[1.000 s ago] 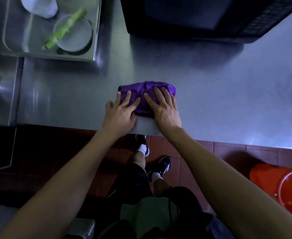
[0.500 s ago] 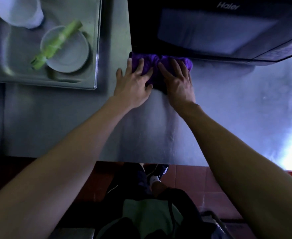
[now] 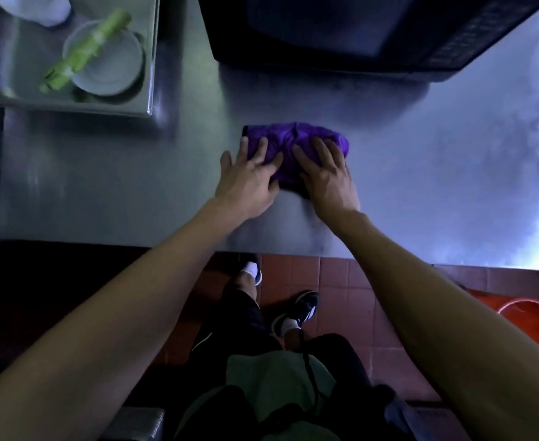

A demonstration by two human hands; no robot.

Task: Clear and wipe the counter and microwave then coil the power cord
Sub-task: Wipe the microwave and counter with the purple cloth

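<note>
Two hands on one cloth, mid-counter.

Item, near: counter (image 3: 102,192), steel, its near edge above a red tiled floor; orange bucket (image 3: 529,326) on the floor at near right.

Item, middle: left hand (image 3: 249,183) and right hand (image 3: 328,179), side by side, each grip spread with fingers straight, pressing flat on the purple cloth (image 3: 293,144). Nothing is pinched or curled round. Cloth is bunched, lying on the counter between the near edge and the microwave.

Item, far: microwave (image 3: 357,33), black, standing on the counter just beyond the cloth. Steel tray (image 3: 152,58) at far left, holding a white plate (image 3: 115,71) with a green roll (image 3: 87,49) lying across it, and a white cup (image 3: 39,7) partly out of view.

Risks, judged:
- Flat palms give no hold, so the bunched cloth could slide out from under the fingers or roll up, leaving streaks.
- A long push could strike the microwave base.
- A leftward sweep could knock the tray.
- A hard pull toward the near edge could drop the cloth to the floor.

Power cord: not in view.
</note>
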